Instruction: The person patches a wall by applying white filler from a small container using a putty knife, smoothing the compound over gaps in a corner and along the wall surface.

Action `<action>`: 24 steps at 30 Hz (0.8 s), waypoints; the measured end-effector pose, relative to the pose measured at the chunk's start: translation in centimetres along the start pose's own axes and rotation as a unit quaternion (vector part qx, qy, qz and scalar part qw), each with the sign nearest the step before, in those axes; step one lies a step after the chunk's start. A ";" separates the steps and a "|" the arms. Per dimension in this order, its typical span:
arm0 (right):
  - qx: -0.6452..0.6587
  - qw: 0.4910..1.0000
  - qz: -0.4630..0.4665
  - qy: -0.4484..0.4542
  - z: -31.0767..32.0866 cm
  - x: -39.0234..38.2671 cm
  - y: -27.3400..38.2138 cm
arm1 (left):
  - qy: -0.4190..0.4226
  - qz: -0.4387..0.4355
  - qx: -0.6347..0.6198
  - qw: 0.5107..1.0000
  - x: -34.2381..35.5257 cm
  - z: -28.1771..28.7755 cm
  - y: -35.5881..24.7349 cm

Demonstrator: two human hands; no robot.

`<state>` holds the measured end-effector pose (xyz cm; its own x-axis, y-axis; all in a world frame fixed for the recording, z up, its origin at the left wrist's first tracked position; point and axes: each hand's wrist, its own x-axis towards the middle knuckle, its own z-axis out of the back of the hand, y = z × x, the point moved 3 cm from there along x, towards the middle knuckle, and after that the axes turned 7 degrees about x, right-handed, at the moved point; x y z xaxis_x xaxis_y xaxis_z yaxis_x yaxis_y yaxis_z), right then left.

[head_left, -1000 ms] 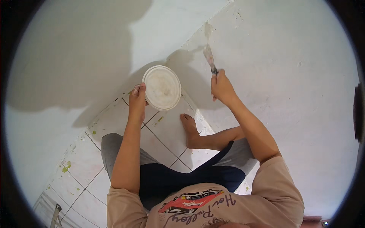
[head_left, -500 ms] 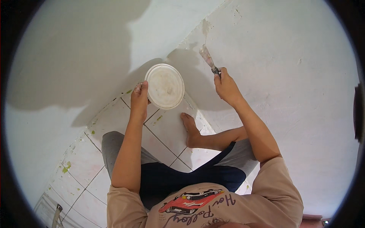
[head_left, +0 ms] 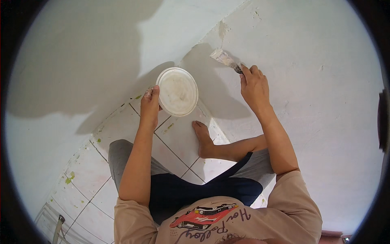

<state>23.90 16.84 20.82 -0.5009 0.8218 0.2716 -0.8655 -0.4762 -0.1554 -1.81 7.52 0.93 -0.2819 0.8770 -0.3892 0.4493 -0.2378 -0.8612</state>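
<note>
My left hand (head_left: 150,101) grips the left rim of a round white plastic lid (head_left: 178,92), its stained face turned up toward me. In my right hand (head_left: 255,87) is a putty knife (head_left: 226,59), held by its dark handle. Whitish paste coats the blade, which is close to the right wall (head_left: 300,97) near the corner. Whether the blade touches the wall, I cannot tell. Just above the blade, a rough beige patch (head_left: 222,30) and a thin crack mark the wall beside the corner.
White floor tiles (head_left: 174,140) with dark joints and greenish spots meet both walls below the lid. My bare foot (head_left: 203,138) rests near the corner. A metal bar (head_left: 59,227) stands at the lower left, and a dark object (head_left: 383,122) is at the far right edge.
My right hand has moved right and slightly up, and turned, so the putty knife now lies flatter with its pasty face showing. The lid has shifted slightly right.
</note>
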 end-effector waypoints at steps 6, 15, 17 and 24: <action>0.012 0.999 -0.004 -0.045 -0.7 0.6 -0.2 | 0.006 -0.001 -0.003 1.000 0.2 0.6 0.4; -0.006 0.999 -0.044 -0.025 -1.7 1.4 -1.5 | -0.005 -0.003 -0.009 1.000 0.3 0.9 0.3; -0.004 0.999 -0.053 -0.010 -1.7 1.6 -1.3 | -0.012 -0.002 -0.006 1.000 0.3 1.1 0.4; -0.027 0.997 -0.072 0.014 -1.6 1.5 -1.8 | -0.005 0.014 -0.008 1.000 0.7 0.8 0.7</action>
<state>24.74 19.46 19.97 -0.3705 0.8895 0.2674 -0.9269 -0.3359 -0.1672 -2.35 7.60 -0.24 -0.2774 0.8661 -0.4159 0.4697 -0.2553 -0.8451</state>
